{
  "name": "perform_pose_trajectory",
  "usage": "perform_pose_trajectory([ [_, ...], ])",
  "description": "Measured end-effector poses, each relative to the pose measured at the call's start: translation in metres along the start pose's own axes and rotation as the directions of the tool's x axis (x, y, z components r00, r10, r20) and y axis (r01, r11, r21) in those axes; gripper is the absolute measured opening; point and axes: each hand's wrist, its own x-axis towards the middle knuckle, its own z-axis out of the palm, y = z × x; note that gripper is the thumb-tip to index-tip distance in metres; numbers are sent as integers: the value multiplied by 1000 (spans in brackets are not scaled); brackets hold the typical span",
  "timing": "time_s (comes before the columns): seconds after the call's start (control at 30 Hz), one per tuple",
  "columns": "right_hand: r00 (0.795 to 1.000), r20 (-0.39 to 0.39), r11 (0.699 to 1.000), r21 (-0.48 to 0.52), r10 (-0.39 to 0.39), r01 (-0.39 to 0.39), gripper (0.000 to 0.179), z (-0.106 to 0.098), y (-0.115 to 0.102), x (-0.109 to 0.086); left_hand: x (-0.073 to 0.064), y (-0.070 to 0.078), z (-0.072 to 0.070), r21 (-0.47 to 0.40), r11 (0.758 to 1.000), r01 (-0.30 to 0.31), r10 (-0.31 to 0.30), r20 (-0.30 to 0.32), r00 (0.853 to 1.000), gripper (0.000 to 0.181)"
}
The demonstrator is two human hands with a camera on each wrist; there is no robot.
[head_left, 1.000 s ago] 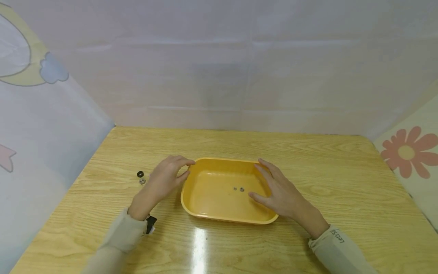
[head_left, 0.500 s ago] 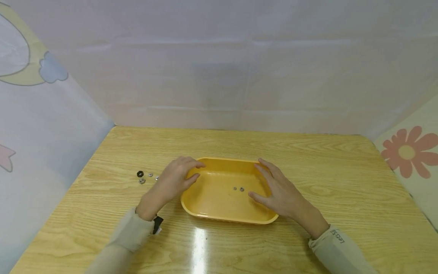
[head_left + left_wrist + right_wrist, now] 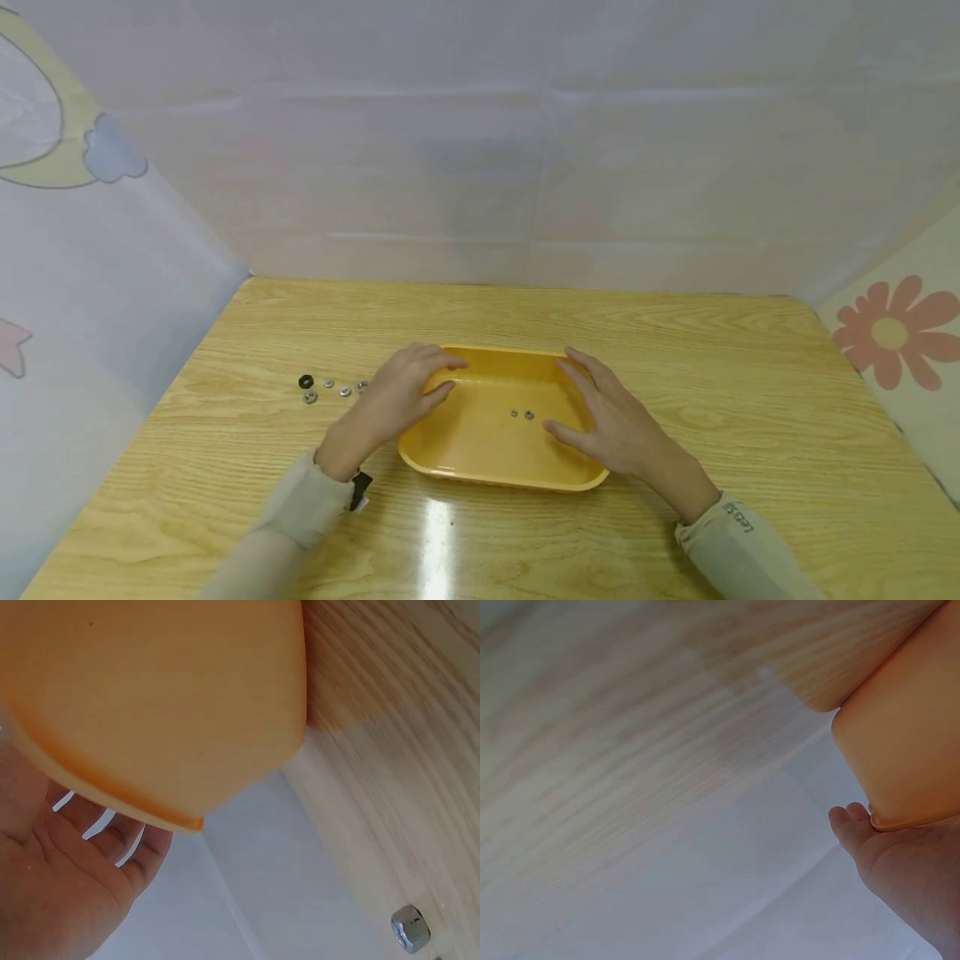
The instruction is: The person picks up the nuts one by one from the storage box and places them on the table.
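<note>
A yellow rectangular plastic tray (image 3: 480, 482) sits on the wooden table, with two small metal nuts (image 3: 529, 415) lying on its floor. Over the tray's left end is my left hand (image 3: 403, 390), thumb and fingers apart and nothing between them. In the left wrist view its fingers (image 3: 112, 838) show beyond the tray's rim. My right hand (image 3: 617, 427) lies across the right rim, its loosely spread fingers reaching over the inside. In the right wrist view, the fingertips (image 3: 847, 817) are right at the rim's corner. Both hands cover parts of the tray's ends.
Left of the tray lie a black nut (image 3: 306, 382), a silver nut (image 3: 311, 398) beside it, and several smaller metal nuts (image 3: 345, 391) near my left wrist. A pale cloth wall (image 3: 480, 208) rises behind the table's back edge (image 3: 675, 293).
My left hand has moved right, from the tray's left rim to farther over its inside, uncovering nuts on the table. The right hand, the tray and the nuts in it stay put.
</note>
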Motion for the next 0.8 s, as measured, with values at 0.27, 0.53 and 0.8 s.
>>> perform_pose_trajectory([
  [0.27, 1000, 1, 1000, -4, -4, 4, 85, 0, -1, 1, 4, 3, 4, 7, 1000, -22, 22, 6, 1000, 29],
  [0.53, 1000, 1, 1000, -2, -9, 9, 85, -1, 0, 1, 8, 8, 11, 2, 1000, -30, 30, 21, 999, 29],
  [0.8, 1000, 5, 1000, 1, -1, 1, 86, -1, -1, 1, 11, 11, 18, -6, 999, -35, 35, 42, 999, 29],
])
